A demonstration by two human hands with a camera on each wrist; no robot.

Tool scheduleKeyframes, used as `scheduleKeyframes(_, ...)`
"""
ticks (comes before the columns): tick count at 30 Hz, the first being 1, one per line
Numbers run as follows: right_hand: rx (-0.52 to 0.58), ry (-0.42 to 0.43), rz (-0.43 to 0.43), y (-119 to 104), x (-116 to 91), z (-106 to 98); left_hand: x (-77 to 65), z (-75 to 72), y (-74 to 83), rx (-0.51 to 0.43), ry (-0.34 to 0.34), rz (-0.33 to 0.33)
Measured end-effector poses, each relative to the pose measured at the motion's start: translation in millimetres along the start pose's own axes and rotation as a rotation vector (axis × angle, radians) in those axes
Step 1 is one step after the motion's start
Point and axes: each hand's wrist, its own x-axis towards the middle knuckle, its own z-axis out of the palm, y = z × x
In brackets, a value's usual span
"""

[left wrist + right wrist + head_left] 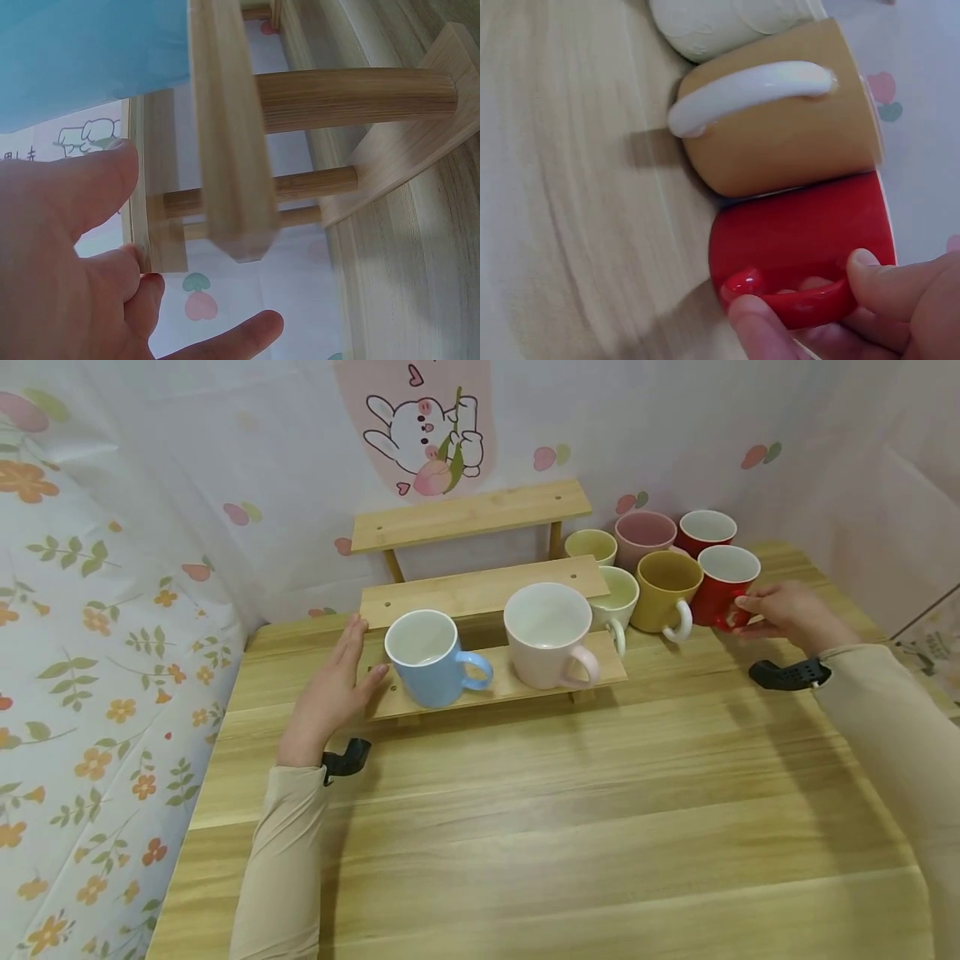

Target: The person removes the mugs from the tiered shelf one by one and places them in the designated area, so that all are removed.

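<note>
At the right of the head view my right hand (791, 614) holds the front red mug (726, 581) by its handle. In the right wrist view, thumb and fingers pinch the red handle (802, 304). That mug stands on the table against a mustard mug (663, 589) with a white handle. My left hand (333, 689) rests at the left end of a tiered wooden shelf (480, 593), fingers mostly straight, touching the middle board's end. Near its thumb, a light blue mug (427, 664) stands on the lowest board, with a pale pink mug (546, 635) to its right.
Behind the front row stand another red mug (705, 529), a dusty pink mug (645, 531) and a small yellow cup (591, 545). A pale green cup (617, 597) sits close to the shelf's right end. A patterned curtain (262, 443) hangs behind the table (525, 827).
</note>
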Motion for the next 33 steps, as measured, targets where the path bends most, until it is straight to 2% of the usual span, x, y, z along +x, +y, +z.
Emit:
scheduleKeyframes(6, -0.174, 0.175, -0.07, 1.3, -13.1, 8.3, -0.1, -0.1, 0.6, 0.011, -0.024, -0.011)
scheduleKeyframes(13, -0.19, 0.292, -0.103, -1.3, -22.9, 7.2, -0.7, -0.3, 1.1, 0.005, -0.03, -0.026)
scheduleKeyframes(18, -0.212, 0.306, -0.11, -7.1, -33.7, 7.0, -1.1, -3.0, 2.3, 0.003, -0.029, -0.02)
scheduleKeyframes(22, -0.175, 0.287, -0.119, -11.2, -42.1, 12.7, -1.0, -3.1, 2.9, 0.0, -0.03, -0.02)
scheduleKeyframes(27, -0.103, 0.236, -0.136, -18.3, -51.7, 23.2, -0.3, -2.1, 1.5, 0.001, -0.029, -0.024)
scheduleKeyframes(33, -0.131, 0.215, -0.154, -30.0, -64.8, 40.3, 0.6, -1.7, 0.6, -0.002, -0.027, -0.025)
